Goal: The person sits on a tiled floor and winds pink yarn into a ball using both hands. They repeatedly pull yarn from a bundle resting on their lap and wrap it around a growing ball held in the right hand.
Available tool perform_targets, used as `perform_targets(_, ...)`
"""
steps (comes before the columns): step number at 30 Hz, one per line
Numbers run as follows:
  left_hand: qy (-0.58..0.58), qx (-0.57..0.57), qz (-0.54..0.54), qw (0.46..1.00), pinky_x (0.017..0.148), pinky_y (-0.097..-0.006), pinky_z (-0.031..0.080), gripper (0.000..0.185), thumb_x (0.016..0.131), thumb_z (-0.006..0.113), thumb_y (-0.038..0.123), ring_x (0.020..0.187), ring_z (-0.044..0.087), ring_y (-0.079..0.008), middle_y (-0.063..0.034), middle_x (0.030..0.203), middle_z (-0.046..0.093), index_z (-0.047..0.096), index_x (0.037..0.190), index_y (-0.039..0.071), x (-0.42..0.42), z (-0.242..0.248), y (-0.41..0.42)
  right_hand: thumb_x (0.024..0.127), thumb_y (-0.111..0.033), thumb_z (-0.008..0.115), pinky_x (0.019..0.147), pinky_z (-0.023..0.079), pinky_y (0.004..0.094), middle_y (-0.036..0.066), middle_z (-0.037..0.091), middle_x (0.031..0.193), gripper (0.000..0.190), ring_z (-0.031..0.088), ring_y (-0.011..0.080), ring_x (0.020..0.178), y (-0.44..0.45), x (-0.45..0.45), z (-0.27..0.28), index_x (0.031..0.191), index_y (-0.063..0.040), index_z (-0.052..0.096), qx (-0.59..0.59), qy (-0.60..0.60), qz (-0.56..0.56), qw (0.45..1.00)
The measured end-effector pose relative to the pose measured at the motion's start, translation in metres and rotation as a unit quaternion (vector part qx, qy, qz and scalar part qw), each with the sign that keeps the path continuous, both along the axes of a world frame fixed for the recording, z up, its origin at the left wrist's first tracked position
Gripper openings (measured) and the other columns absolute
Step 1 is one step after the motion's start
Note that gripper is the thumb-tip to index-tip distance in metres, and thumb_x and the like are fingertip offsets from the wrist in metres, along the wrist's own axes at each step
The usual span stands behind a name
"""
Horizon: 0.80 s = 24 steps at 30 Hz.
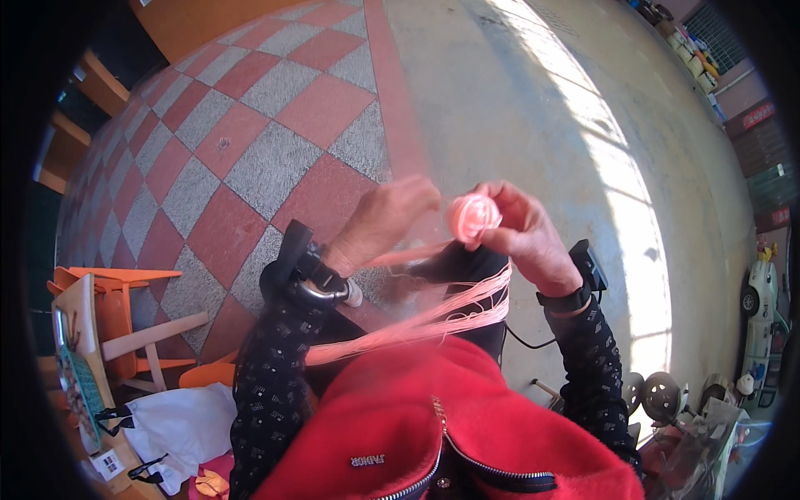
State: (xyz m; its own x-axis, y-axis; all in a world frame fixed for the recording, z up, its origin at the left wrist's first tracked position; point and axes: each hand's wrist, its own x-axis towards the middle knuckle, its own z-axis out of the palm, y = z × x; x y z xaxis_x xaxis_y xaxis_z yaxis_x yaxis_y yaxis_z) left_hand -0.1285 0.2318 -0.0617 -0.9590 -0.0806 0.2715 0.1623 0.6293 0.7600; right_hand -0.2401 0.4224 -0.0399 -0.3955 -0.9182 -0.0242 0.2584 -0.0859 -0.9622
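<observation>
A ball of pink yarn (474, 217) sits in my right hand (530, 240), gripped between the thumb and the fingers. Just left of the ball is my left hand (392, 212), blurred, with its fingers curled in. Whether a strand runs through those fingers is too blurred to see. Below both hands, a loose pink skein of yarn (431, 309) stretches across my dark-trousered legs and wraps the knee on the right. Another band of its strands passes beneath my left wrist. My left forearm covers the skein's left end.
A table (100, 350) with a teal tray (78, 387) stands at left beside orange chairs (128, 312). A white bag (178, 428) lies near it. Metal pans (661, 397) and clutter are at lower right. A white toy car (759, 312) stands farther right. Sunlight stripes the concrete floor (500, 112).
</observation>
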Motion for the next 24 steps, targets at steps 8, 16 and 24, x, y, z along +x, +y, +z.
perform_targets(8,-0.031,0.146,0.05,0.987,0.067,-0.0285,0.048,0.024,0.101,0.056,0.027,0.076,0.059,-0.0109,-0.0044,0.08,0.063,0.061,0.094,0.004,0.002,0.01,0.0,0.081,-0.005,0.072,0.078,0.053,0.0258,0.008,0.065,0.101,0.031,0.063,0.0122,0.094,-0.018,0.006,0.011,0.109,0.001,0.059,0.122,0.244,0.046,0.961)
perform_targets(16,0.032,0.244,-0.12,0.962,0.064,-0.0242,0.045,0.024,0.104,0.053,0.026,0.073,0.055,-0.0059,0.002,0.078,0.059,0.06,0.096,0.004,0.004,-0.006,-0.004,0.082,-0.009,0.071,0.079,0.052,0.0306,0.012,0.065,0.1,0.029,0.063,0.0167,0.085,-0.021,-0.003,0.019,0.105,0.002,0.059,0.152,0.449,-0.016,0.881)
perform_targets(24,-0.06,0.257,-0.151,0.952,0.066,-0.024,0.048,0.025,0.101,0.057,0.03,0.075,0.055,-0.0048,0.0012,0.08,0.063,0.062,0.098,0.006,0.004,-0.003,-0.001,0.082,-0.012,0.072,0.079,0.052,0.029,0.009,0.066,0.095,0.03,0.064,0.0155,0.088,-0.021,-0.008,0.009,0.105,0.003,0.059,0.076,0.343,-0.221,0.91)
